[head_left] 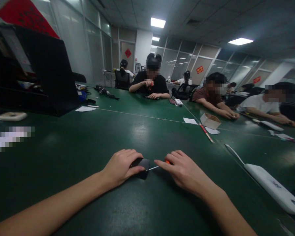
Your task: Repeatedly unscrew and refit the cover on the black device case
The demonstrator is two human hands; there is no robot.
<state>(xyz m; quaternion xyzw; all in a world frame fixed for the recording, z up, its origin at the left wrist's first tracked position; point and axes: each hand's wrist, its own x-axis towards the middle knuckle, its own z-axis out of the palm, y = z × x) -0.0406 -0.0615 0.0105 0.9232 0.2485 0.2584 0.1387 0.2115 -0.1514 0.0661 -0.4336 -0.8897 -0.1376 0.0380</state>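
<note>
Fingers wrapped over its top and thumb along its near side, my left hand (124, 165) grips a dark, flat, rectangular object (145, 163) at the table's middle. What kind of object it is cannot be made out. My right hand (183, 168) is closed around a screwdriver (152, 168) with an orange handle, its index finger stretched along the shaft. The thin metal shaft points left, and its tip meets the dark object's right edge. Most of the handle is hidden by my fingers.
A white, elongated device (270, 183) with a strap lies at right. Further back are a small open box (209, 121), a paper (190, 121) and a red stick (206, 132). A large black box (46, 68) stands at left. Several people sit around the green table (127, 209).
</note>
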